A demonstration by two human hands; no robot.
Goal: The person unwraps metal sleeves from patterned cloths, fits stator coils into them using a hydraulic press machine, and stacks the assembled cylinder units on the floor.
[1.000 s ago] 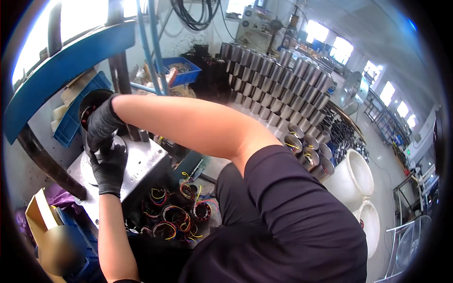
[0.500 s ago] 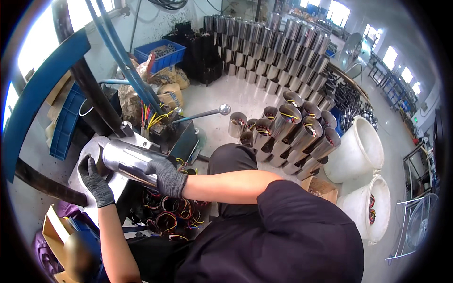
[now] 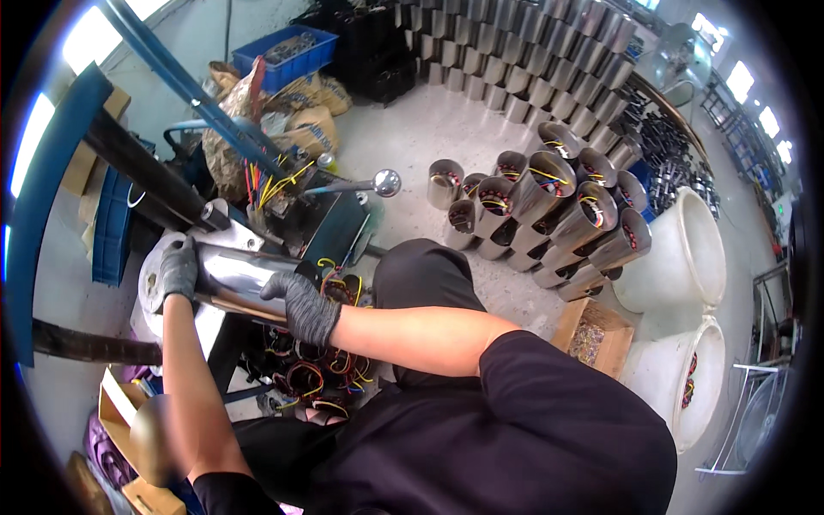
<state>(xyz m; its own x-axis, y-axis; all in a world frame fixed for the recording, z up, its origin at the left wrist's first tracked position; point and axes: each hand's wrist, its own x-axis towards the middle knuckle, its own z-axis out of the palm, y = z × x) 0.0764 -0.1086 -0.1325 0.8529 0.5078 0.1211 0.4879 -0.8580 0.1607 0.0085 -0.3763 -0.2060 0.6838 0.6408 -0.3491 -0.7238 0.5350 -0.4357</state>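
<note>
A shiny metal cylinder (image 3: 236, 273) lies nearly level across a machine at the left, and both my hands are on it. My left hand (image 3: 178, 269), in a dark grey knit glove, wraps its left end. Beside that end stands a round grey metal disc (image 3: 152, 281), partly hidden by the glove. My right hand (image 3: 304, 311), gloved alike, grips the cylinder near its right end, thumb on top and fingers around the side. The inside of the cylinder is hidden from view.
A lever with a ball knob (image 3: 386, 183) juts out beyond the machine. Wound cores with coloured wires (image 3: 309, 378) lie below my hands. Wire-filled metal cylinders (image 3: 549, 176) stand stacked at right, near white tubs (image 3: 678, 257) and a cardboard box (image 3: 592, 336). A blue crate (image 3: 287, 60) sits behind.
My left hand has moved up from the disc's lower edge and closed around the cylinder's left end. My right hand keeps its grip. The whole view has shifted slightly.
</note>
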